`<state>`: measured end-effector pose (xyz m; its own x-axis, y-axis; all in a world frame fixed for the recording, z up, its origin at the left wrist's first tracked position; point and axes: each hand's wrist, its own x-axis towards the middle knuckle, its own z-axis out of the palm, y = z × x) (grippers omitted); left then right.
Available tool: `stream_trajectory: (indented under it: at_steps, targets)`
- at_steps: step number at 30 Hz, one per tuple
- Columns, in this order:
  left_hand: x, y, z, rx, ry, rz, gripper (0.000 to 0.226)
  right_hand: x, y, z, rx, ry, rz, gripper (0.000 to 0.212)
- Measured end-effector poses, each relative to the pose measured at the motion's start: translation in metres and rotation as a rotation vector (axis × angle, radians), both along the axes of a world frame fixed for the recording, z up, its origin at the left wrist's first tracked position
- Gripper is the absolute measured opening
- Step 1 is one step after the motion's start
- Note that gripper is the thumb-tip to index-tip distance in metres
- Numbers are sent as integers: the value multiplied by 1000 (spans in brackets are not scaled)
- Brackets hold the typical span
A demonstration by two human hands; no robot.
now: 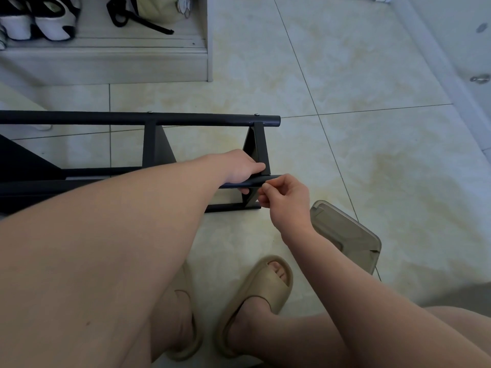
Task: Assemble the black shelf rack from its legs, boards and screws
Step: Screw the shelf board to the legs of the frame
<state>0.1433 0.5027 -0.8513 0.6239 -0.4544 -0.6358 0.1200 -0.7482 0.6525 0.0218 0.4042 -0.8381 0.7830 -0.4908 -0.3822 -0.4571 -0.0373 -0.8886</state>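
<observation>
Black tubular-metal shelf rack (148, 119) lies on its side on the pale tiled floor (345, 155), just ahead of the feet. Left hand (240, 168) wraps the near black leg tube (231, 185) close to its end. Right hand (287, 197): fingertips (265, 186) pinched together at that tube end; contents, if any, too small to tell. Risk: a small screw could slip and roll across the tiles, or cross-thread if the tube shifts.

1. A black rack (148, 118) lies on its side on the tiled floor (372, 155).
2. The left hand (240, 168) grips the near bar (271, 178), close to its end.
3. The right hand (285, 197), fingers curled, pinches at that bar's end.
4. Tan slippers (263, 285) are on the person's feet, and shoes (39, 19) sit on a low shelf (106, 65) beyond.
</observation>
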Motion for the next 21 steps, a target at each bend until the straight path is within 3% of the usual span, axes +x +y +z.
stream_trajectory:
  at_steps: [14,21]
  targets:
    - [-3,1,4,-34,21,8,37,-8,-4,-3,300,-92,-76,20]
    - [-2,2,4,-33,23,6,33,-4,-3,-1,164,-42,-63,21]
